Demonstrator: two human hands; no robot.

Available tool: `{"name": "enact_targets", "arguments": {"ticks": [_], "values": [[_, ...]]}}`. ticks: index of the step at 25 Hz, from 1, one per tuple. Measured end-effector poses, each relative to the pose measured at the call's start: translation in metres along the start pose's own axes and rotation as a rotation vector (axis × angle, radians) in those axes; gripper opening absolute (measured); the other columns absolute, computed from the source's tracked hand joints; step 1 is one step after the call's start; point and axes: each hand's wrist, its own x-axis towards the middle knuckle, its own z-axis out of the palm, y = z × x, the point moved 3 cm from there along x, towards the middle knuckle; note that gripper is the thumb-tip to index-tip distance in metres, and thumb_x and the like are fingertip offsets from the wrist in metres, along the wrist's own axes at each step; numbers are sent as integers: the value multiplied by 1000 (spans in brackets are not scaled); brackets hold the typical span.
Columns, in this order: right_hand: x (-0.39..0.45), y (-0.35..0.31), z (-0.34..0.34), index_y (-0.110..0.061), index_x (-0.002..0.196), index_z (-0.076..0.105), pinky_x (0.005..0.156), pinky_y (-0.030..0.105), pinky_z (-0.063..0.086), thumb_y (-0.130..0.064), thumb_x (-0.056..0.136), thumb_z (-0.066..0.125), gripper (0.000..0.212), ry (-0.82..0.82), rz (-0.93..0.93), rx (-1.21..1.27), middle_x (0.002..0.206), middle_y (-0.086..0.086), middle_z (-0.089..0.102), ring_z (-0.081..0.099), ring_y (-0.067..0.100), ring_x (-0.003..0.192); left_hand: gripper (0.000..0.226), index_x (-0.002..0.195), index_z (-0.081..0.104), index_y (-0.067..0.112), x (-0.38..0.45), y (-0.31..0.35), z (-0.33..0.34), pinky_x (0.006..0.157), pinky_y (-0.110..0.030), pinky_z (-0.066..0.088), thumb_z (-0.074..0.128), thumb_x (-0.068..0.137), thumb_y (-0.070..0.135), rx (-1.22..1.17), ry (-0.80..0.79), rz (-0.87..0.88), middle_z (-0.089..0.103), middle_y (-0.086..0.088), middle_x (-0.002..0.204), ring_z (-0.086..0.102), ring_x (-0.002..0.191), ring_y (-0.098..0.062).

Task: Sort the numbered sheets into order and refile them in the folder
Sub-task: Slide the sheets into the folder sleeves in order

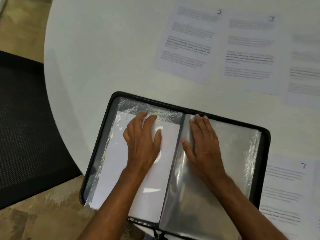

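While both palms lie flat on it, the zip folder (pixel 103 153) sits open at the near edge of the white table (pixel 103 58), its left corner hanging past the rim over the floor. L hand (pixel 143 144) rests w/ fingers straight and slightly spread on a white sheet (pixel 110 179) that's inside the left clear sleeve; fingertips reach the sheet's top edge, where the crinkled plastic shows above it. No number readable on that sheet, it looks blank from here. R hand (pixel 204 142) also lies flat, fingers straight and close together, pressing on the empty clear sleeve (pixel 233 153) on the right side, just beside the spine. Neither hand pinches or curls round anything. Further back on the table, well apart from the folder, lie printed sheets side by side: sheet marked 2 (pixel 187 44), then sheet marked 3 (pixel 251 51) overlapping its right edge, then another sheet (pixel 304 66) at the frame edge, number not visible. To the right of the folder, sheet marked 7 (pixel 284 187) lies w/ its left edge tucked under or touching the folder's rim; can't tell which. Black mesh chair (pixel 22 127) stands at left, partly under the table edge. Text on all pages too blurred to read.
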Motion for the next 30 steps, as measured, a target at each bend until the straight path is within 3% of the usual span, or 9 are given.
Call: {"name": "enact_targets", "arguments": {"ticks": [5,12,17,24,30], "values": [[69,39,-32,-9,158,36,129,41,18,-44,104,51,67,95,60,-12,170,7,26,13,22,160,47,143,54,22,78,41,3,118,-52,24,65,98,30,-10,38,67,35,-4,160,28,146,-24],[179,93,-70,-11,163,26,130,43,12,-52,102,55,79,59,133,-92,172,6,17,7,23,160,73,158,32,13,180,73,24,125,-53,20,55,101,51,117,-24,125,19,-12,171,20,155,-34],[263,110,-86,-8,162,25,130,44,11,-65,96,55,92,1,87,-207,172,11,17,9,29,160,87,164,17,13,232,77,34,127,-56,7,46,99,64,194,3,51,5,-12,174,6,159,-33],[357,120,-81,-12,165,15,129,48,9,-80,89,50,108,-117,55,-295,174,7,6,1,29,160,88,166,3,16,245,84,52,128,-55,-3,22,102,72,313,68,10,-6,-7,175,-6,161,-26],[402,118,-70,-12,166,6,129,50,-2,-90,88,29,113,-197,-38,-374,174,8,4,-3,25,161,86,166,-1,15,249,79,57,128,-54,-4,20,103,71,355,77,-2,-8,-7,174,-10,160,-23]]}}
